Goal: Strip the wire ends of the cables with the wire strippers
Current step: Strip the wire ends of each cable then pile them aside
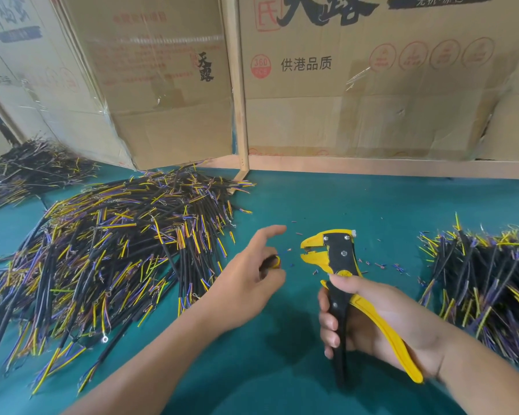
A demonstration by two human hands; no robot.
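My right hand (372, 319) gripping the strippers (339, 265) at table (327, 202) centre, my left hand (249, 283) pinching a cable (271, 261) at their 9 o'clock, forefinger straight, cable piles (117, 244) at 9 and 3

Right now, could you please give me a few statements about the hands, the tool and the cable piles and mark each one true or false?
1. The right hand grips the yellow and black wire strippers. True.
2. The left hand is empty. False: it holds a cable whose wire ends point toward the tool.
3. The largest pile of cables lies to the left of the hands. True.
4. The work surface is bare wood. False: it is a green mat.
5. Small bits of cut insulation lie around the tool's head. True.
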